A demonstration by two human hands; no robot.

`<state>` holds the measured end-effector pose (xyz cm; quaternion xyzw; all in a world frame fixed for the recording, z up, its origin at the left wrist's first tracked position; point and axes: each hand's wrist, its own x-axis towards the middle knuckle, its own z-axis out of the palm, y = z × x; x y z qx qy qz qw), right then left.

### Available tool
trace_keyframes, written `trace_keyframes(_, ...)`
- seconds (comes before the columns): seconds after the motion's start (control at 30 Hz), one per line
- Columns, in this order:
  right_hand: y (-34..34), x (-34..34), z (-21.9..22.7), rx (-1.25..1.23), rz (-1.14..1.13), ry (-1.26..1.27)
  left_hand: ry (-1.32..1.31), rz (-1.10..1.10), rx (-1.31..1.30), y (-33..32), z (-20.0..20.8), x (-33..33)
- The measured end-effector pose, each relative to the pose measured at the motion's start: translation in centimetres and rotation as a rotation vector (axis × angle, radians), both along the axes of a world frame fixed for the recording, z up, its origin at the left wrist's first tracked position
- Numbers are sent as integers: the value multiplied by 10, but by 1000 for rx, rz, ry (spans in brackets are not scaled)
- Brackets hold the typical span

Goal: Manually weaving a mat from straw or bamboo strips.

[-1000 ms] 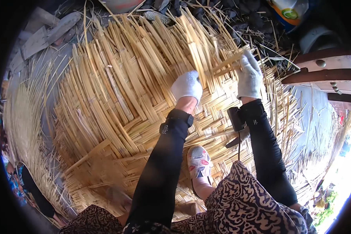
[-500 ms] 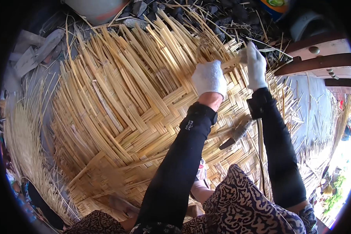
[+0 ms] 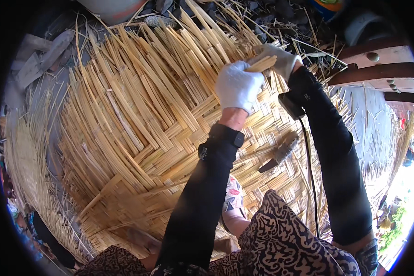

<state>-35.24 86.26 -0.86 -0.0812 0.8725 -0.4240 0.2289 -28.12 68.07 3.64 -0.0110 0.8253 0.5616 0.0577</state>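
Note:
A woven reed mat (image 3: pixel 170 156) lies before me, its loose strip ends (image 3: pixel 138 78) fanning out on the far side. My left hand (image 3: pixel 238 87), in a white glove, is closed around a flat reed strip (image 3: pixel 262 63) whose short end sticks out to the right. Right beside it my right hand (image 3: pixel 280 60), gloved too, curls over strips at the mat's far edge; its fingertips are partly hidden behind the reed end. A knife with a wrapped handle (image 3: pixel 284 151) rests on the weave below my hands, apart from both.
Dark stones (image 3: pixel 280 14) and reed scraps border the far edge. A pale bucket (image 3: pixel 112 10) stands at far left, near wooden pieces (image 3: pixel 41 60). Reddish curved furniture (image 3: pixel 377 73) juts in at right. More loose reeds (image 3: pixel 27 152) lie along the left.
My left hand has shifted slightly left and away from me. The right hand has turned from upright to bent inward, moving left against the left hand. The strip end now points right.

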Motion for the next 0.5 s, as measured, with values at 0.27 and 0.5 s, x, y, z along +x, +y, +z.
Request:
trace_keyframes(0.27,-58,25,29,140,-277,-26,-35,22,99,-29,-15,-14)
trace_keyframes(0.5,-37,54,56,-252,-73,-140,-346,-17,403,-32,-23,-29)
